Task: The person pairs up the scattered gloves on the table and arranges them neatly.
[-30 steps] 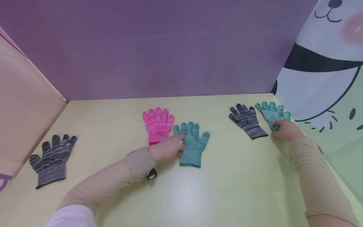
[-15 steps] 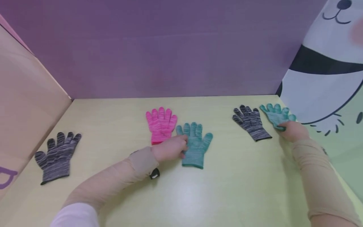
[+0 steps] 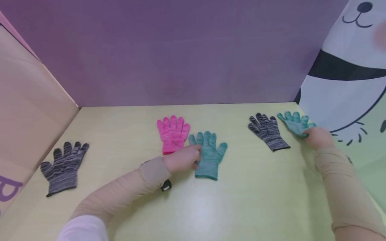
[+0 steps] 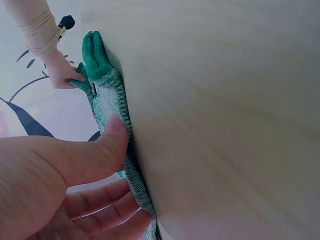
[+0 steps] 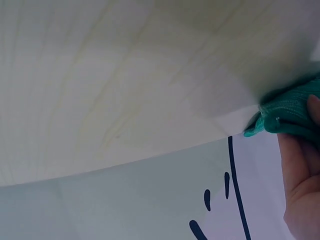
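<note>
In the head view my left hand (image 3: 183, 158) rests at the left side of a teal knit glove (image 3: 208, 159) lying flat in the middle of the table. The left wrist view has its thumb (image 4: 116, 137) on this glove's surface and the other fingers loosely extended by the edge. At the far right my right hand (image 3: 320, 138) grips the cuff end of a second teal glove (image 3: 297, 124), whose fingers point to the back. Seen from the right wrist, fingers and thumb (image 5: 314, 105) hold bunched fabric; much of that hand is outside the picture.
A pink glove (image 3: 173, 134) lies behind my left hand. One dark grey striped glove (image 3: 269, 132) lies left of my right hand, another (image 3: 64, 169) at the table's left side. A purple panel (image 3: 187, 53) stands at the back, printed panels at both sides.
My right hand has drawn the teal glove's cuff end slightly to the right, and the glove looks more bunched. My left hand stays at its glove. The head view has shifted a little.
</note>
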The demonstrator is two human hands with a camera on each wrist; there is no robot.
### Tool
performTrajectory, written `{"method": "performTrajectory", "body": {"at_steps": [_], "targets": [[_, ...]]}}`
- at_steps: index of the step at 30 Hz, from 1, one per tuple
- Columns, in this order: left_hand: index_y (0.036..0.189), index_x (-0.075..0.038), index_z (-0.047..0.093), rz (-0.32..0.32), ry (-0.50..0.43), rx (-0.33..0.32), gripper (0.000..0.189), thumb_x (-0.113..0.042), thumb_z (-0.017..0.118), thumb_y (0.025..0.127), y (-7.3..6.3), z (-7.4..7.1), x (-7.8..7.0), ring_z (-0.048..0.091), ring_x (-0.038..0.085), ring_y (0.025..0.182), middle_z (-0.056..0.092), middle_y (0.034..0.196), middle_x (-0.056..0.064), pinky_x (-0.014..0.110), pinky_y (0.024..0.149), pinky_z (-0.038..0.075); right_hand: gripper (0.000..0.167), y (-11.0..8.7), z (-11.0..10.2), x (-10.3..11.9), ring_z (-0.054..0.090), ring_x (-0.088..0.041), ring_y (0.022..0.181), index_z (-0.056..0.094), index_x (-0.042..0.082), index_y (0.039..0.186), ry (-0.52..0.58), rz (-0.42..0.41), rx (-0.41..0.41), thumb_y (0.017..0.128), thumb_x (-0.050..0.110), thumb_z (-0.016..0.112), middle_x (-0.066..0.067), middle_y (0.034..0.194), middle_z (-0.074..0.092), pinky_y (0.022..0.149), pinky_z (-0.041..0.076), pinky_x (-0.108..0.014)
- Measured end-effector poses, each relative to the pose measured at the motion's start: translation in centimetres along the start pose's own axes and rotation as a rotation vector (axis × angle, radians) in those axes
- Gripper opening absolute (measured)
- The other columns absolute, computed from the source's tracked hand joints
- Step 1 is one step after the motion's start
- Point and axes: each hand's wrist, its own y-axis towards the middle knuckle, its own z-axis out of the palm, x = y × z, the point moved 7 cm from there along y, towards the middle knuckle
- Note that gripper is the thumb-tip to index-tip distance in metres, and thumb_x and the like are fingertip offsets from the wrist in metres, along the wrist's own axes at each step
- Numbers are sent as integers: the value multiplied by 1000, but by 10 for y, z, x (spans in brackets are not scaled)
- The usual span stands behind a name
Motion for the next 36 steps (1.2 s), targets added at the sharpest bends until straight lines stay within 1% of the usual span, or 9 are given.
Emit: {"method": "performTrajectory", "body": {"at_steps": [3,6,11,13,18,23,26,33,36], "targets": [[84,-5,72,11,24,-7,11,-15,74,81,0,-2,0,43,11,72,48,83,2,17,63,40,29,-1,-7,0,51,-55,96,59,-11,110,-9,26,-59,84,-1,53,-39,105,56,87,41,-63],[81,-5,71,17,45,-11,11,-16,74,81,0,-3,-1,42,11,72,48,83,2,18,63,40,29,-3,-15,0,51,-54,96,59,-11,109,-10,52,-105,83,-2,53,-38,105,57,88,41,-63],[79,-5,69,-4,-4,1,10,-13,74,81,-1,-2,-2,43,12,71,46,83,2,18,63,41,27,-10,-27,-1,52,-56,96,60,-12,106,8,16,-205,82,-2,51,-38,108,57,88,41,-64],[80,-5,70,0,3,2,10,-14,74,81,-1,-2,-3,43,12,71,46,83,2,18,63,41,26,-13,-32,-2,52,-56,96,60,-13,106,33,27,-234,84,-2,50,-38,108,56,89,40,-64],[82,-6,72,11,65,-1,11,-17,74,81,-2,0,-2,41,12,71,44,81,1,19,62,40,26,-15,-37,-1,49,-55,105,58,-12,110,119,112,-231,89,-2,47,-36,113,55,94,37,-64],[80,-5,71,12,37,-11,10,-14,74,81,-2,2,-1,41,12,71,43,81,1,19,62,40,27,-15,-46,-1,49,-53,107,57,-12,112,141,147,-274,90,-1,46,-36,114,55,95,38,-62],[82,-5,71,4,35,-10,10,-14,74,81,-1,3,0,41,12,71,42,81,1,19,63,40,29,-15,-53,1,50,-53,107,58,-13,113,166,143,-311,90,-1,45,-37,113,55,95,39,-62],[80,-4,69,-1,1,-8,10,-13,74,81,-1,2,0,41,12,70,42,81,1,18,60,39,31,-15,-67,13,53,-50,103,57,-12,117,234,154,-285,93,2,43,-36,115,55,88,44,-61],[77,-4,67,-5,-22,-12,11,-12,74,81,-1,0,0,40,12,69,41,80,2,18,59,39,30,-15,-79,26,55,-49,99,59,-12,114,225,93,-342,93,4,43,-36,113,56,85,46,-59]]}}
